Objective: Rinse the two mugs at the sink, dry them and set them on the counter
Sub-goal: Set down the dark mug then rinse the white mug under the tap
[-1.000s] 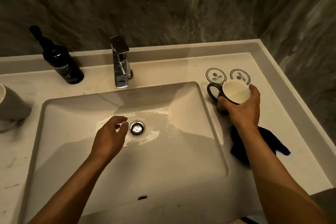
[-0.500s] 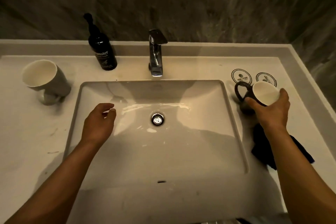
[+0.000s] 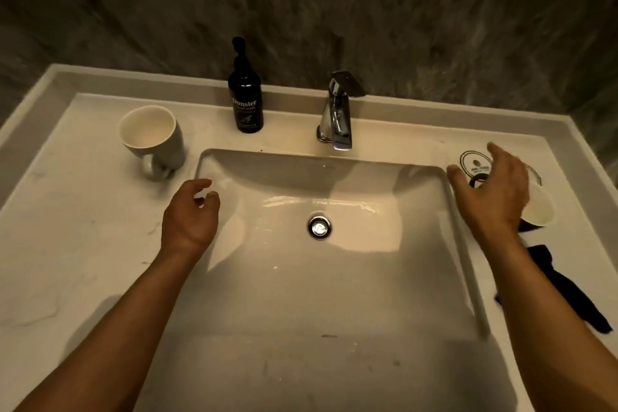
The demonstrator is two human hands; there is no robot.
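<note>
A: From the head camera, your right hand [image 3: 495,192] is hovering over the counter at the sink's right edge, fingers spread and nearly straight, gripping nothing.

B: And the dark mug with the cream-coloured inside [image 3: 536,211]?

A: It is sitting on the pale marbled stone counter [image 3: 67,227] just beyond your right hand, tilted toward the camera, partly hidden by your palm. Its dark loop handle is showing between your thumb and fingers. I cannot tell whether your hand is touching it.

B: My other hand?

A: Your left hand [image 3: 190,214] is hanging over the left rim of the white rectangular basin [image 3: 334,294], fingers loosely curled, holding nothing.

B: The second mug?

A: The grey ceramic mug with the cream interior [image 3: 152,137] is standing on the counter left of the basin, handle pointing toward you, well apart from your left hand.

B: Anything else?

A: A dark blue crumpled cloth [image 3: 565,294] is lying on the counter beside your right forearm. A black pump bottle with white lettering [image 3: 245,100] is standing left of the chrome single-lever faucet [image 3: 337,114]. A round printed coaster [image 3: 475,162] is lying behind your right hand.
</note>
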